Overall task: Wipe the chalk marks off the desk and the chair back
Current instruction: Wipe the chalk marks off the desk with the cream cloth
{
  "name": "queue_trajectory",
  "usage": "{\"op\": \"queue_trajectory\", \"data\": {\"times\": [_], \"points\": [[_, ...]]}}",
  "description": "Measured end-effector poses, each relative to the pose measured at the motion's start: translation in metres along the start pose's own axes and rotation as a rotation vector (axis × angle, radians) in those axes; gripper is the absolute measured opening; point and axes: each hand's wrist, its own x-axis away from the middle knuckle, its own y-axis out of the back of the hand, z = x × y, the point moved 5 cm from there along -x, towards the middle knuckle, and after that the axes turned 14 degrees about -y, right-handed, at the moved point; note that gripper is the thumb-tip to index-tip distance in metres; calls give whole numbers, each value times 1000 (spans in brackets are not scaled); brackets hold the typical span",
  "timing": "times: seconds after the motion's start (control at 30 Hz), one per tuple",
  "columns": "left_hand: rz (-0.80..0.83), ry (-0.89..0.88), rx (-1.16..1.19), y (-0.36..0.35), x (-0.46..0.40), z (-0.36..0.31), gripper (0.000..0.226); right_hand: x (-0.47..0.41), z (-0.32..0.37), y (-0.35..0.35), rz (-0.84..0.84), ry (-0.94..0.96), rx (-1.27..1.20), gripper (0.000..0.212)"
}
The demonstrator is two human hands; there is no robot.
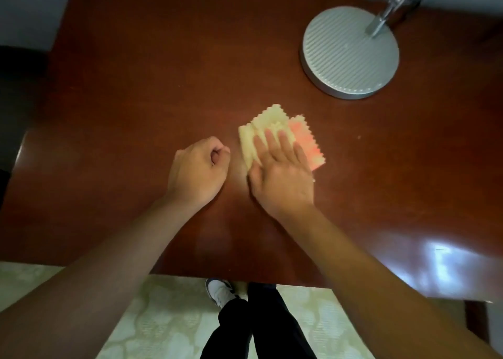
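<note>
right hand (283, 173) lies flat, fingers straight, pressing a folded yellow and pink zigzag-edged cloth (275, 125) onto the glossy reddish-brown wooden desk (136, 99) mid-top. left hand (197, 169) curled into an empty fist just beside the cloth. round ribbed silver lamp base (349, 53) far right.

A glossy reddish-brown wooden worktop (136, 86). On it, a folded cloth (261, 125), pale yellow with a pink-orange part along one side and zigzag-cut edges. A round lamp base (349, 53), silver-grey, ridged with fine parallel lines. Below, a floor (168, 315) of pale green and cream in a mottled pattern, black trousers (266, 326), and a white shoe (219, 292).
</note>
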Motion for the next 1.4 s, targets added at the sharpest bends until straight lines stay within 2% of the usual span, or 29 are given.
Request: {"op": "queue_trajectory", "data": {"times": [0.2,0.33,0.53,0.63,0.73,0.9,0.97,1.07,1.13,1.2,1.3,1.4], "points": [[73,-191,14,-53,-22,-79,20,-18,-196,61,-45,-433,79,66],[111,-222,10,-66,-26,-94,20,-16,-258,78,-56,-548,97,55],[119,-148,-39,-61,-19,-82,21,-26,-254,62,-93,-647,46,55],[106,-141,-47,-63,-19,-85,20,-23,-244,58,-86,-630,49,54],[92,-128,-61,-70,-20,-90,20,-19,-202,49,-41,-516,49,64],[60,-136,-116,-80,-22,-97,23,-12,-124,27,-17,-207,-17,55],[73,-141,-132,-81,-24,-95,24,-16,-137,32,-41,-197,-36,51],[106,-167,-125,-81,-25,-92,22,-35,-189,44,-78,-367,-50,50],[104,-171,-119,-81,-24,-91,21,-44,-201,49,-79,-416,-36,51],[68,-166,-108,-81,-22,-92,22,-40,-185,46,-62,-390,-53,51],[7,-161,-95,-81,-20,-95,24,-24,-158,36,-41,-256,-45,52],[-5,-216,-67,-81,-18,-93,22,-23,-164,39,-71,-227,-19,49]]}}
